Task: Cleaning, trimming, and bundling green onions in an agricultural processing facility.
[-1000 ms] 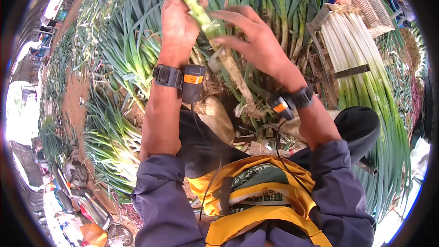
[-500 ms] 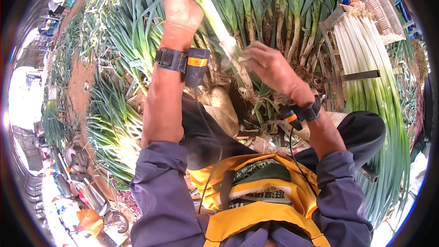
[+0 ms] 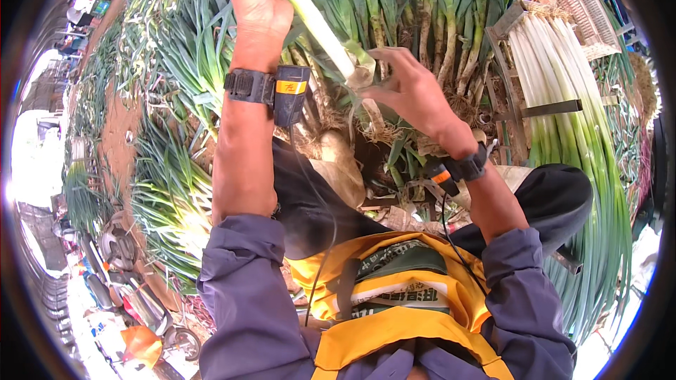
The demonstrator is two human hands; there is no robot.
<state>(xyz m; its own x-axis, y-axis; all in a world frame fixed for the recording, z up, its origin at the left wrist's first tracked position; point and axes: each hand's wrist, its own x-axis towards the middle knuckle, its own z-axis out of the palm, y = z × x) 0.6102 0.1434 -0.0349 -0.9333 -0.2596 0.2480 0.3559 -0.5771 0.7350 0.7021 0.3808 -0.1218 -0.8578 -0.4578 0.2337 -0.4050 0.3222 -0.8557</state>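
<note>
My left hand (image 3: 259, 1) is raised at the top of the view and grips the upper part of a long green onion stalk (image 3: 318, 25), pale green to white. The stalk slants down to the right. My right hand (image 3: 408, 90) pinches its lower white end, where a loose outer skin (image 3: 364, 70) and roots hang. Both wrists carry black bands with small sensors. Below the hands lies a heap of uncleaned green onions with soil and roots.
A neat stack of cleaned white-and-green onions (image 3: 563, 98) lies in a metal frame on the right. Loose green onion piles (image 3: 169, 190) spread on the left. A woven basket (image 3: 584, 7) stands at the top right. A yellow apron (image 3: 394, 309) covers my lap.
My left hand has lifted the stalk higher toward the top edge. My right hand slid down the stalk to its white root end.
</note>
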